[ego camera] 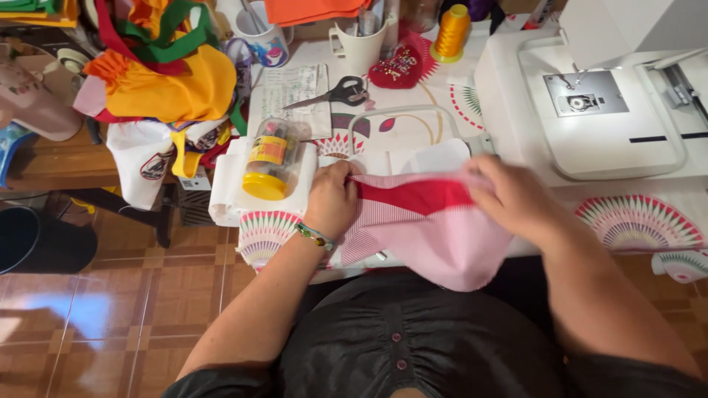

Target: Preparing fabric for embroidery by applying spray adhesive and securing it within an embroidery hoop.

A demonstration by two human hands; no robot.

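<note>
A: The fingers of the left hand [332, 197] were curled shut on the left end of the pink-and-red cloth [428, 225], pinching its upper edge. Confirm the right side.

B: The right hand [512, 197] was motion-blurred. Its fingers were bent down over the cloth's right end and appeared to grip it, but how tightly they were closed could not be told from the head view.

A: State the position of the cloth.

B: It lay at the near edge of the surface [634, 221], directly in front of the person, stretched between the two hands. A red band ran along its top; the pink striped part hung below, over the edge toward the lap.

A: Orientation of the long axis?

B: Left to right, parallel to the near edge of the surface. The red band followed that axis from one hand to the other.

A: Which hand was nearer?

B: Both were in contact, one at each end. Neither was nearer.

A: Adjacent items?

B: A clear jar with a yellow lid [269, 161] lay on its side just left of the left hand, on white folded material. Scissors [341, 93] lay farther back. The white sewing machine [612, 96] stood behind and right of the right hand, apart from the cloth. A yellow thread cone [451, 32] stood at the rear.
</note>
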